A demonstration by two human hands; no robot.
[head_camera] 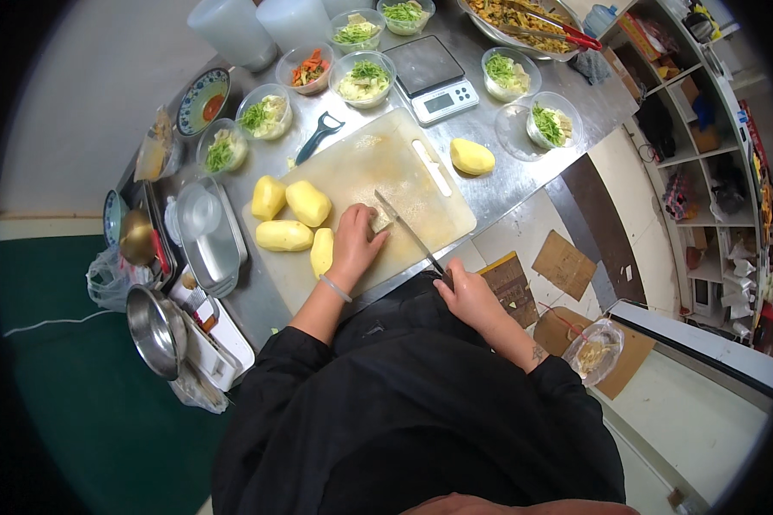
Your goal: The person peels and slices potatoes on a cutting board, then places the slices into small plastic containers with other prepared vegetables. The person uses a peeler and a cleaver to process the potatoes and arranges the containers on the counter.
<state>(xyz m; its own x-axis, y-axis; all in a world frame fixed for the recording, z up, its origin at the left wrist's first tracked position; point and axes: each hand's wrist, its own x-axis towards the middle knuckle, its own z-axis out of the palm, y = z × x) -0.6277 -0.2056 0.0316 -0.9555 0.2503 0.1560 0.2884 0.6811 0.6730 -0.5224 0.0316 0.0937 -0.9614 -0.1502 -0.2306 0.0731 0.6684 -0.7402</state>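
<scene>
My left hand (355, 241) rests on a worn white cutting board (367, 161), its fingertips curled over a small pale piece of food (381, 223). What exactly that piece is, I cannot tell, as the fingers partly hide it. In my right hand (469, 295) is the dark handle of a kitchen knife (410, 229). Its blade slants over the board just right of the piece, tip pointing away from me. Several peeled potatoes (308, 203) lie on the board's left side, one partly behind my left wrist. Another peeled potato (472, 156) sits on the steel table, right of the board.
A peeler (319, 136) and a digital scale (433, 80) lie beyond the board. Plastic bowls of shredded vegetables (362, 80) stand around them. At the back right, tongs (554, 33) rest on a large food basin (522, 48). Clear containers (211, 238) stand left; shelving (702, 161) stands right.
</scene>
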